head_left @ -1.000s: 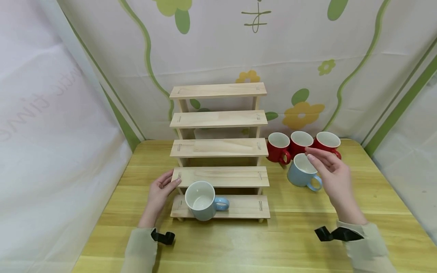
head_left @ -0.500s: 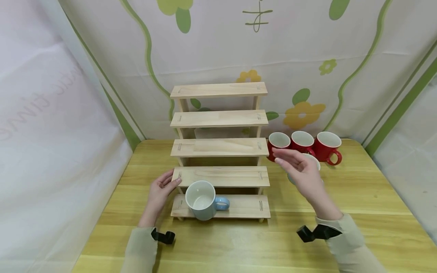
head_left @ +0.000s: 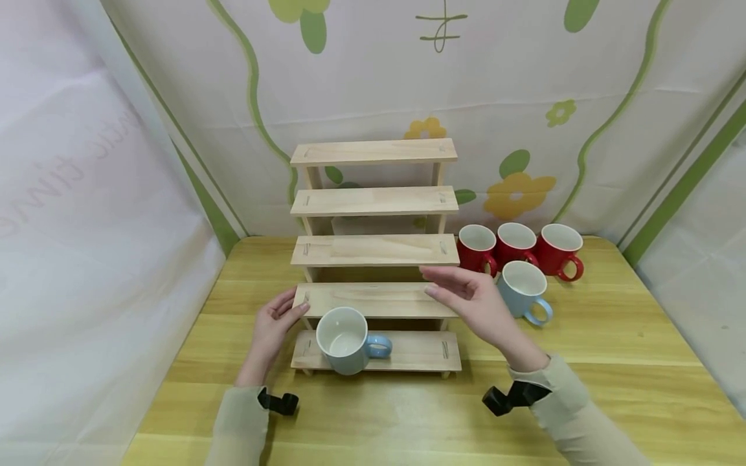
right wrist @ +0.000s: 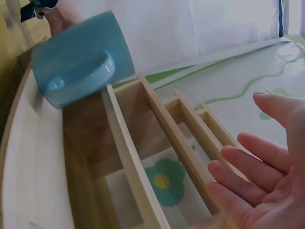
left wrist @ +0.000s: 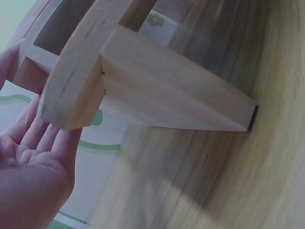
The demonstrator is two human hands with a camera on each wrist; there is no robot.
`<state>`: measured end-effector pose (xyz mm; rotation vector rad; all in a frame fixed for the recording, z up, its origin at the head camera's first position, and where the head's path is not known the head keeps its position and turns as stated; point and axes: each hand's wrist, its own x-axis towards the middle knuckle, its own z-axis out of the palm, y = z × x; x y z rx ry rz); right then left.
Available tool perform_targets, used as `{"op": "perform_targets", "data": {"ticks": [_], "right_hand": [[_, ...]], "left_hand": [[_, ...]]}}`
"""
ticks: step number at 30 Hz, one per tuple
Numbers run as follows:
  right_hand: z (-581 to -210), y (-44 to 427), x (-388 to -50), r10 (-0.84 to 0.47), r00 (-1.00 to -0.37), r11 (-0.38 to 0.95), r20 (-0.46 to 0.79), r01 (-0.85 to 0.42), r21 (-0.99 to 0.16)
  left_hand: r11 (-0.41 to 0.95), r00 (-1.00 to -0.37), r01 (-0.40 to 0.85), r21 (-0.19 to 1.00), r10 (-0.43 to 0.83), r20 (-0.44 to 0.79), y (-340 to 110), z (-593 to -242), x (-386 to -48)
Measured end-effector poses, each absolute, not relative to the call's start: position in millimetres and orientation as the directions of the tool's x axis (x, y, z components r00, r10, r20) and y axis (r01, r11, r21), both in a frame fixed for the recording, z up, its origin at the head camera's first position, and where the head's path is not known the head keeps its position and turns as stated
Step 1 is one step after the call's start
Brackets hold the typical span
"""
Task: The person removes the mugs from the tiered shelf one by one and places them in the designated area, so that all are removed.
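A stepped wooden shelf rack (head_left: 373,252) with several tiers stands on the table. My left hand (head_left: 274,327) grips the left end of its second-lowest tier, thumb on top; in the left wrist view the fingers (left wrist: 35,129) lie against the board's end. A light blue mug (head_left: 344,353) sits left of centre on the lowest tier, handle pointing right; the right wrist view shows the same mug (right wrist: 83,57). Above the right end of the second-lowest tier hovers my right hand (head_left: 478,310), fingers extended and holding nothing. Just behind it, on the table, stands another light blue mug (head_left: 523,301).
Three red mugs stand in a row at the back right: one beside the rack (head_left: 474,252), one in the middle (head_left: 513,251), one farthest right (head_left: 553,255). A patterned cloth backdrop (head_left: 361,84) rises directly behind the wooden table (head_left: 379,421).
My right hand has moved left from the blue mug on the table to over the rack. The right-hand red mug and the blue mug are uncovered again. My left hand has stayed put.
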<state>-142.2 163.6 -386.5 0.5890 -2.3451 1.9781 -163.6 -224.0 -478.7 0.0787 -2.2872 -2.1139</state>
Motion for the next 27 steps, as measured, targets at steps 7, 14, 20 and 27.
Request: {"op": "perform_targets", "data": {"ticks": [7,14,20,27], "right_hand": [[-398,147,-134,-0.380,-0.909,0.118,0.169,-0.229,-0.966],[-412,139,-126,-0.426,-0.898,0.113,0.114,-0.178,-0.977],[-423,130,-121,-0.480,-0.871,0.105,0.106,-0.177,-0.979],[-434,120,-119,-0.523,-0.848,0.112,0.084,-0.166,-0.980]], "left_hand": [[0.087,-0.999,-0.019,0.996,-0.046,-0.015,-223,-479,-163],[0.093,-0.998,-0.019,0.995,-0.053,-0.014,-224,-478,-161],[0.100,-0.999,-0.012,0.995,-0.049,-0.007,-223,-477,-160],[0.101,-0.998,-0.016,0.995,-0.057,-0.010,-223,-478,-162]]}}
